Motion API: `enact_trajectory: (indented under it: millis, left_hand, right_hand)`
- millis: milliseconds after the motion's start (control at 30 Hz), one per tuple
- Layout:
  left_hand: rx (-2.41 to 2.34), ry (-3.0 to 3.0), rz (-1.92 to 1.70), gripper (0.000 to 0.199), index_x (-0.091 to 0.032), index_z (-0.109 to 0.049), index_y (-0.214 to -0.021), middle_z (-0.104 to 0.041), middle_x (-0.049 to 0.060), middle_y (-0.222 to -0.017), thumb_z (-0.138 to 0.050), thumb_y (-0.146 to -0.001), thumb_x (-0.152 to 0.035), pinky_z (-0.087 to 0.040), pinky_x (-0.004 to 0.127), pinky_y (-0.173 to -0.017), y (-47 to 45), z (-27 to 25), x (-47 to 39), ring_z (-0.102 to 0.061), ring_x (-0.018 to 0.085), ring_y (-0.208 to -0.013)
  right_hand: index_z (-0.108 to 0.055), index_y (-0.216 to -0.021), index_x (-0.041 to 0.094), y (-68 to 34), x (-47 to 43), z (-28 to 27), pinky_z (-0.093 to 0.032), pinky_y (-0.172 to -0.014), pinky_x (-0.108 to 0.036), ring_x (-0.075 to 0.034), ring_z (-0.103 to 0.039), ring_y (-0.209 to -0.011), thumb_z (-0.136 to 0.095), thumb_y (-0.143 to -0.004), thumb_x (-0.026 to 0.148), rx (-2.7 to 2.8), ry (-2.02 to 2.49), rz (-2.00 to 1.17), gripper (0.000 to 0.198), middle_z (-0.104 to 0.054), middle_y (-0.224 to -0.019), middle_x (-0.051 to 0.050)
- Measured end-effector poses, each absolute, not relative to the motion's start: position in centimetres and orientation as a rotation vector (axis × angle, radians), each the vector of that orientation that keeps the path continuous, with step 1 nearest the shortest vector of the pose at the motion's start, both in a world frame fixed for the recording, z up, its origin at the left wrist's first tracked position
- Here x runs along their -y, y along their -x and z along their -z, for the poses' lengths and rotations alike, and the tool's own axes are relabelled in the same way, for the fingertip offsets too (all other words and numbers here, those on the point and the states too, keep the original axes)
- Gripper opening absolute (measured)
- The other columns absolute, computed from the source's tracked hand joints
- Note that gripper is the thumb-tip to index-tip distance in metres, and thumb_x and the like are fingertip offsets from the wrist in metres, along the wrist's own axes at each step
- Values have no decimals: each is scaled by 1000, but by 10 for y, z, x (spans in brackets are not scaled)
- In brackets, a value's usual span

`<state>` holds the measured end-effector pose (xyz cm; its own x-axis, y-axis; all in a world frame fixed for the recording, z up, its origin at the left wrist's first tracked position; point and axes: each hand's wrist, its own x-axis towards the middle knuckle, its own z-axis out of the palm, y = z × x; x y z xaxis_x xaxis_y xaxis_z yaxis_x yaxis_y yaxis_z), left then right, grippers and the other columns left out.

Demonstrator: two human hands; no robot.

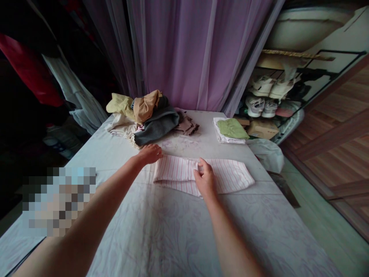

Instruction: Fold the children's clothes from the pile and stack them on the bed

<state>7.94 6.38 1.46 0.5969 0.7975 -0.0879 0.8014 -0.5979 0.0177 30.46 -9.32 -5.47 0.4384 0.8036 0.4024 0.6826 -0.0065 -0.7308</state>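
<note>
A white garment with pink stripes (233, 175) lies folded into a long flat strip across the bed-like surface (161, 231). Its left part is doubled over in layers; its exact kind cannot be made out. At its upper left corner, my left hand (150, 154) has its fingers bent down and closed on the cloth edge. My right hand (206, 179) rests on the middle of the strip, thumb and fingers curled around the edge of the folded layer. The fingertips of my left hand are partly hidden.
Behind my left hand is a heap of crumpled clothes, with a dark grey piece (161, 121) and a tan one (146, 105). A green folded cloth (233, 128) tops a small white stack at the back right. Beyond stand a purple curtain (184, 54) and a shoe rack (311, 52).
</note>
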Motion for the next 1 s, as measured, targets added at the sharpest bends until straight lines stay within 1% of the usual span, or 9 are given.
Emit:
enact_trajectory:
  millis: [100, 200, 367, 500, 600, 733, 800, 900, 1000]
  left_hand:
    - [-1440, -2772, 1, 31, -21, -64, -118, -65, 9, -124, -49, -91, -26, -45, 39, -98, -89, -14, -43, -59, 25, -115]
    - [-1292, -2827, -195, 39, -19, -57, -131, -56, 10, -140, -42, -95, -22, -37, 38, -110, -100, -5, -7, -50, 22, -129]
    - [-1067, -2814, -199, 54, -21, -43, -145, -40, 9, -154, -37, -98, -47, -23, 47, -118, -108, 20, 37, -30, 27, -145]
    - [-1101, -2784, -136, 59, -23, -38, -149, -34, 9, -157, -33, -98, -53, -18, 52, -118, -107, 26, 38, -24, 30, -147]
    - [-1085, -2749, -81, 58, -24, -37, -149, -32, 9, -158, -33, -98, -52, -17, 54, -118, -106, 21, 32, -23, 30, -147]
    - [-1064, -2692, -73, 46, -29, -48, -141, -40, 6, -154, -30, -101, -42, -27, 51, -114, -111, 14, 22, -33, 26, -143]
    - [-1108, -2688, -129, 44, -26, -53, -137, -45, 7, -151, -30, -101, -38, -29, 48, -114, -118, 13, 20, -37, 25, -141]
    - [-1188, -2712, -212, 45, -20, -51, -139, -46, 10, -150, -31, -100, -33, -28, 45, -115, -131, 16, 22, -37, 26, -141]
    - [-1250, -2749, -234, 47, -23, -48, -142, -43, 10, -152, -36, -99, -37, -27, 49, -115, -139, 20, 28, -35, 29, -142]
  right_hand:
    - [-57, -127, 20, -305, 93, 54, -53, -73, -34, -19, -62, -75, -54, -79, 24, 1313, 1766, -127, 48, -66, -106, -10]
    - [-58, -126, 19, -304, 93, 53, -53, -75, -35, -20, -63, -79, -54, -78, 24, 1318, 1775, -135, 48, -66, -107, -11]
    - [-59, -125, 17, -305, 93, 53, -53, -77, -36, -21, -63, -82, -53, -80, 25, 1327, 1778, -133, 47, -66, -108, -13]
    - [-61, -123, 18, -309, 93, 53, -53, -79, -36, -20, -64, -82, -51, -81, 23, 1349, 1803, -62, 43, -67, -106, -12]
    - [-61, -123, 18, -310, 97, 47, -50, -92, -39, -23, -62, -105, -46, -86, 23, 1476, 1746, 8, 40, -66, -116, -13]
    - [-55, -134, 20, -303, 109, 36, -33, -111, -45, -25, -44, -135, -43, -93, 26, 1839, 1705, 10, 43, -53, -143, -11]
    - [-52, -138, 23, -298, 114, 32, -28, -113, -50, -26, -39, -139, -45, -94, 28, 1968, 1786, -40, 45, -48, -148, -9]
    - [-51, -139, 24, -293, 118, 28, -26, -112, -54, -28, -37, -140, -45, -95, 31, 2070, 1885, -115, 44, -45, -150, -9]
    - [-50, -140, 26, -294, 119, 26, -27, -112, -53, -27, -35, -141, -46, -95, 33, 2106, 1895, -124, 45, -43, -152, -8]
